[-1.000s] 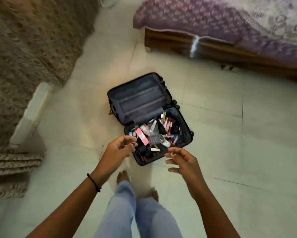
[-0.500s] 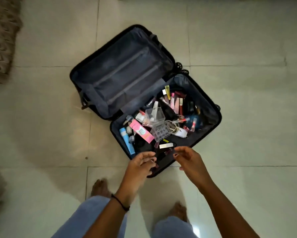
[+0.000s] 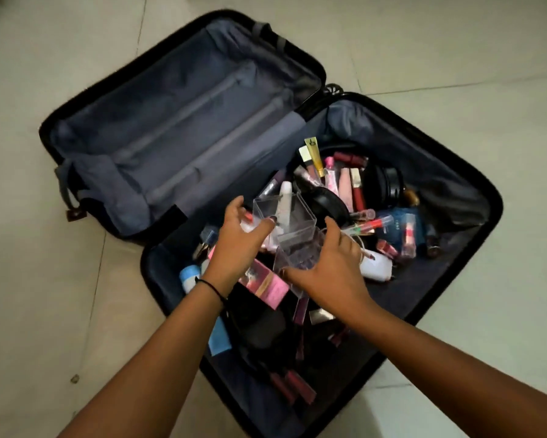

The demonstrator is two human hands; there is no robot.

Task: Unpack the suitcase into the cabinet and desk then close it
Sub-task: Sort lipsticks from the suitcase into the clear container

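Observation:
A black suitcase lies open on the floor. Its grey-lined lid half holds nothing. The other half is full of several cosmetics: lip glosses, a pink box, a blue tube, a black jar and a white charger. In the middle stand a clear cube holder and, nearer to me, a clear gridded organizer. My left hand reaches to the cube's left side, fingers spread. My right hand spans the organizer, thumb at its near edge, fingers apart.
Pale floor tiles surround the suitcase on all sides. The suitcase wheels sit at the hinge end, and a grey side handle sticks out at the left of the lid.
The view has closed in on the suitcase. Both hands have moved forward from its near edge to the clear holders in the middle of the pile.

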